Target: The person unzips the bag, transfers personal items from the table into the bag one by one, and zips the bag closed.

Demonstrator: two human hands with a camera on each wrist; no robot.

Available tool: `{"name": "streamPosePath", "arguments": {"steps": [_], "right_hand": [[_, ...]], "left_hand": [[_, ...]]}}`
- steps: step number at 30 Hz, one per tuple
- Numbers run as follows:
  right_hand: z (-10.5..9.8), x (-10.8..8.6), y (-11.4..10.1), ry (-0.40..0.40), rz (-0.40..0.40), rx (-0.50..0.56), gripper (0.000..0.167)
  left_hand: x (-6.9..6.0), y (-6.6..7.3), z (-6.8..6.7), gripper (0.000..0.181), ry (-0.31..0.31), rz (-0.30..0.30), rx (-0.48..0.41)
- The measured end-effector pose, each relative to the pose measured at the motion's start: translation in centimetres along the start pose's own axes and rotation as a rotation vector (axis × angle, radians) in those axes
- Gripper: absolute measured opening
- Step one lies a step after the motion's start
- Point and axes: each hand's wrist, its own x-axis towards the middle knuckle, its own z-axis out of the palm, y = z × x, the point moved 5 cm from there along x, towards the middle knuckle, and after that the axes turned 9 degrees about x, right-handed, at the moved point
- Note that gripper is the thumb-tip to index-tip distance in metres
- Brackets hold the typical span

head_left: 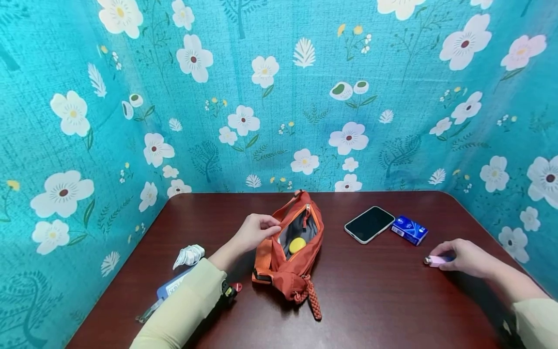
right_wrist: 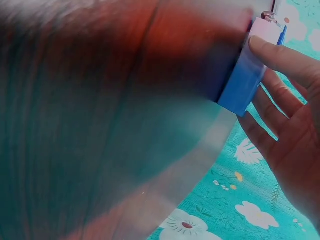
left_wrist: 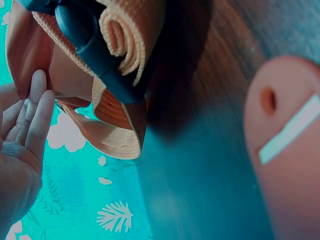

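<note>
An orange-red fabric bag (head_left: 301,271) lies unzipped on the table, its grey lining showing and a round yellow thing (head_left: 297,245) inside. My left hand (head_left: 257,231) pinches the left edge of the bag's opening; the left wrist view shows those fingers (left_wrist: 37,107) at the fabric, beside a rolled orange strap (left_wrist: 122,35) with a black buckle. Away to the right, my right hand (head_left: 466,258) holds a small pink-and-blue block (right_wrist: 245,70) with a metal piece at one end. Thumb and fingers grip it from both sides, low over the table or touching it; I cannot tell which.
A phone (head_left: 369,224) lies screen up right of the bag, beside a small blue box (head_left: 409,230). Left of the bag are a white bundle (head_left: 189,255) and a blue card (head_left: 172,287), partly behind my left sleeve. A flowered turquoise cloth (head_left: 279,97) surrounds the table (head_left: 375,300).
</note>
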Motion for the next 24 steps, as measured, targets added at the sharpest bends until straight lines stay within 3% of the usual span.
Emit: {"name": "streamPosePath", "arguments": {"steps": [8, 14, 21, 24], "right_hand": [[-0.4, 0.6, -2.5, 0.038, -0.128, -0.011, 0.026], [-1.2, 2.0, -5.1, 0.082, -0.171, -0.038, 0.027], [-2.1, 3.8, -8.8, 0.155, -0.337, -0.070, 0.025], [-2.3, 4.5, -10.2, 0.153, -0.340, -0.066, 0.026]], "left_hand": [[0.1, -0.1, 0.1, 0.011, -0.007, 0.009, -0.020], [0.0, 0.0, 0.0, 0.011, -0.012, -0.004, -0.010], [0.1, 0.0, 0.0, 0.010, -0.002, -0.011, 0.007], [0.2, 0.0, 0.1, 0.010, 0.001, -0.009, 0.010]]}}
